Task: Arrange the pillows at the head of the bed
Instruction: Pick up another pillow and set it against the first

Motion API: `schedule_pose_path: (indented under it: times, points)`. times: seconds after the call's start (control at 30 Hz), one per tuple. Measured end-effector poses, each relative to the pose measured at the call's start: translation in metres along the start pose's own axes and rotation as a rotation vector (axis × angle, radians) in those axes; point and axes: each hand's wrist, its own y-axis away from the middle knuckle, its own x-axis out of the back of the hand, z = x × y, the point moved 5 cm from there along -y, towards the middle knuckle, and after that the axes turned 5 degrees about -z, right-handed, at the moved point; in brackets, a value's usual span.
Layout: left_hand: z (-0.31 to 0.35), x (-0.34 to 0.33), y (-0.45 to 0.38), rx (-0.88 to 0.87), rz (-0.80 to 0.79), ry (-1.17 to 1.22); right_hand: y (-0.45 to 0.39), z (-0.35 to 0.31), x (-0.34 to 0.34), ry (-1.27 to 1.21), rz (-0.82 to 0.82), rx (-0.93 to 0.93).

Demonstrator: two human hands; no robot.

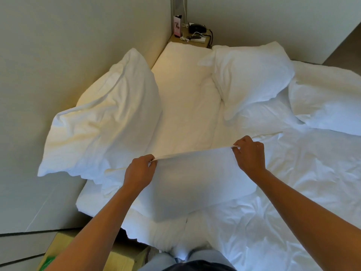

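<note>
Three pillows lie around the bed, none yet squared at its head. Far left, a box [125, 257] sits on the floor by the wall. Left pillow [105, 118] leans against the wall panel, tilted. Left hand [139, 173] pinches the near-left end of the held pillow's [195, 182] top edge, fingers curled on the fabric. That pillow hangs between both hands, blurred, above the rumpled sheet [293, 192]. Right hand [250, 153] pinches the other end likewise. Right pillow [252, 75] lies far right, askew, partly over the duvet [328, 102]. A nightstand [187, 39] stands at the far corner.

Step in hand, by judgement: shaking out or plumping the held pillow. Next move calls for carrying it to the head and laying it flat, corners aligned.
</note>
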Motion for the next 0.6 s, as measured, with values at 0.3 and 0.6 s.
schedule_pose_path:
  times: [0.3,0.6]
  points:
    - [0.01,0.001,-0.011,0.162,0.073,-0.115,-0.043,0.013,-0.019,-0.244,-0.268,0.218]
    - [0.007,0.001,-0.033,0.196,0.142,-0.172,-0.065,0.012,-0.019,-0.188,-0.212,0.225]
